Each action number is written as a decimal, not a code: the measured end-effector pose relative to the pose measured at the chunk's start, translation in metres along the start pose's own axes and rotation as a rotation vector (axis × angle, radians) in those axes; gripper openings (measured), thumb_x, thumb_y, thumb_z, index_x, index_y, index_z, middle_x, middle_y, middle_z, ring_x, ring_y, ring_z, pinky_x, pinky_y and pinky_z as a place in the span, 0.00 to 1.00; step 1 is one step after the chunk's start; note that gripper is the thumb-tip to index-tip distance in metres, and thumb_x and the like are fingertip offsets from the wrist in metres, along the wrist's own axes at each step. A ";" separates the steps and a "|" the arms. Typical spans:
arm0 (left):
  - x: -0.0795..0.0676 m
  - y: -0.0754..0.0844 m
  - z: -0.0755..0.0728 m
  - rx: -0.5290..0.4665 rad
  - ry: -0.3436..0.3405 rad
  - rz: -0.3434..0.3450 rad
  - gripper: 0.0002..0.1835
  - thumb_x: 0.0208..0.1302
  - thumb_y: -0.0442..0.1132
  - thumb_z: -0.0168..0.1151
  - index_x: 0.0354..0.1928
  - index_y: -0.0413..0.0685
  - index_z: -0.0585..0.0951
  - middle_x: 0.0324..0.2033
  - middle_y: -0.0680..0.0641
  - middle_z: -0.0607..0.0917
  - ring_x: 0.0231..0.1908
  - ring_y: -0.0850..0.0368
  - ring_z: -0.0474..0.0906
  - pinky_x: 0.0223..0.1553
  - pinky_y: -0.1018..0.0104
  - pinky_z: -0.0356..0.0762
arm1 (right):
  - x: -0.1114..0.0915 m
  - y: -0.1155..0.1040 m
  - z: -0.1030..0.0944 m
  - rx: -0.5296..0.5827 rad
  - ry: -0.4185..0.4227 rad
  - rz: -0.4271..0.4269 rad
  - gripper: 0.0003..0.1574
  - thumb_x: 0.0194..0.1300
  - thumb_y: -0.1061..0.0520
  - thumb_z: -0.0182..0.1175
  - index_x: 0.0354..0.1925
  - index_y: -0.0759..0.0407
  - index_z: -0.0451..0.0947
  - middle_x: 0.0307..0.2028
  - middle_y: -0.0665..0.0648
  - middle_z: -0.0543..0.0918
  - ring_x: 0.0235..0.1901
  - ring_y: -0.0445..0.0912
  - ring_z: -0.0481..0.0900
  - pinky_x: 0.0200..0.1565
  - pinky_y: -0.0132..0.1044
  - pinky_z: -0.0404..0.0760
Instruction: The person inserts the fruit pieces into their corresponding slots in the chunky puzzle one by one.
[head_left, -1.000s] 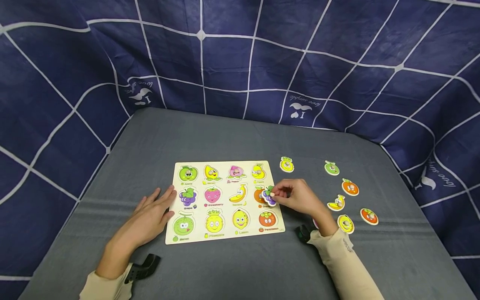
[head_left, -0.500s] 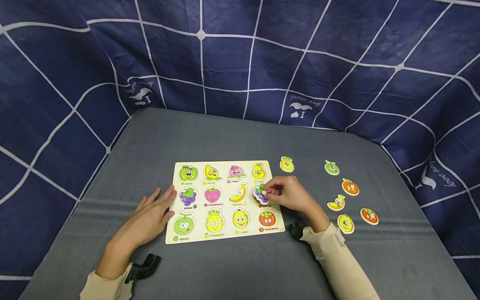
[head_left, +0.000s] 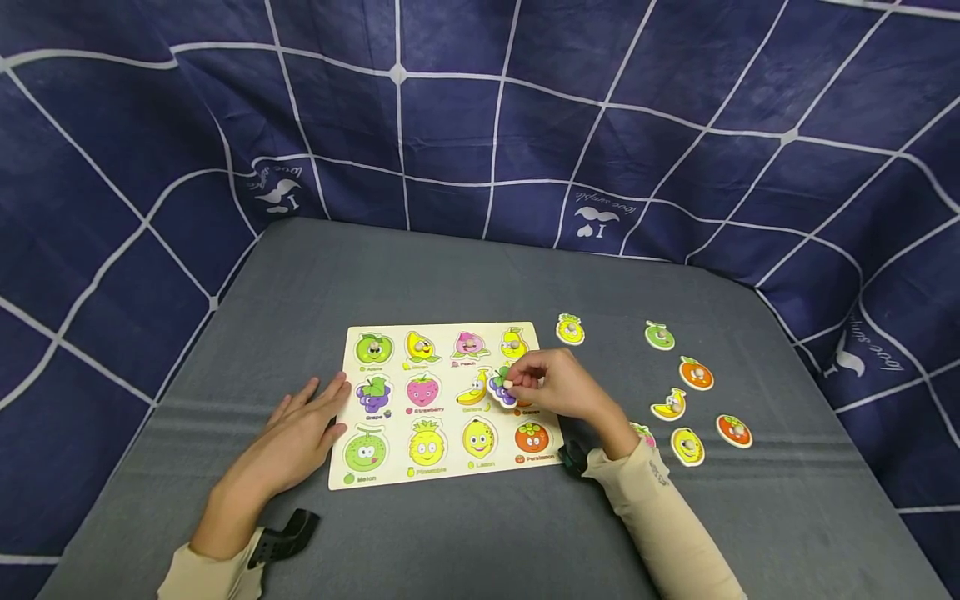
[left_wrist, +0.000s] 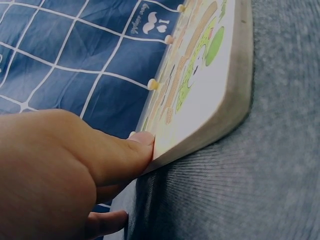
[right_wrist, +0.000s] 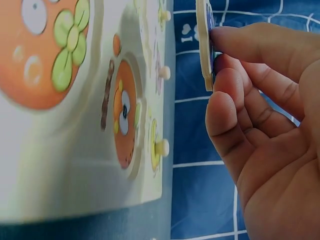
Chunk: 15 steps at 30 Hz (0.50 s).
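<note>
In the head view my right hand (head_left: pixel 564 385) pinches the knob of a purple grape puzzle piece (head_left: pixel 500 389) over the board, between the banana and orange pictures. The right wrist view shows that grape piece (right_wrist: pixel 204 45) edge-on, raised off the board's surface, between thumb and fingers. The cream wooden fruit puzzle board (head_left: pixel 450 432) lies flat on the grey cloth. My left hand (head_left: pixel 296 437) lies at the board's left edge with fingers extended; in the left wrist view its thumb (left_wrist: pixel 142 145) rests against the corner. Knobbed apple, mango-like, peach and pear pieces (head_left: pixel 514 342) fill the top row.
Loose pieces lie right of the board: pineapple (head_left: pixel 570 329), melon (head_left: pixel 660 336), orange (head_left: pixel 696 373), banana (head_left: pixel 670 405), lemon (head_left: pixel 687 447) and persimmon (head_left: pixel 734 432). A pink piece (head_left: pixel 643 433) is partly hidden by my right forearm. A blue checked curtain (head_left: pixel 450 117) stands behind the table.
My right hand has carried the grape piece leftward across the board, from over the orange's right side to beside the banana. The left hand stays at the board's edge.
</note>
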<state>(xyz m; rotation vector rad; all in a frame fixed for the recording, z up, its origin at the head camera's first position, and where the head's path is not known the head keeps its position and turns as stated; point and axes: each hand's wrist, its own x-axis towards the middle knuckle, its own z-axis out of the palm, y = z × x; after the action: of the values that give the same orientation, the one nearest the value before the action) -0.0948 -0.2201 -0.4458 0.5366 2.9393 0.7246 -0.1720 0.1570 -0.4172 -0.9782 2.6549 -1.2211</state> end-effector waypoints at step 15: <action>0.000 0.000 0.000 0.008 -0.001 0.005 0.29 0.69 0.33 0.60 0.70 0.32 0.67 0.70 0.34 0.64 0.68 0.24 0.54 0.60 0.24 0.50 | 0.011 -0.008 0.012 0.024 -0.045 0.012 0.06 0.55 0.65 0.73 0.32 0.60 0.85 0.23 0.46 0.80 0.24 0.38 0.75 0.27 0.30 0.76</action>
<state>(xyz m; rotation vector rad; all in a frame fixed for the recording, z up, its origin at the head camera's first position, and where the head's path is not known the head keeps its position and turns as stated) -0.0951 -0.2201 -0.4460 0.5451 2.9418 0.7135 -0.1724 0.1390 -0.4172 -0.9729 2.6022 -1.2101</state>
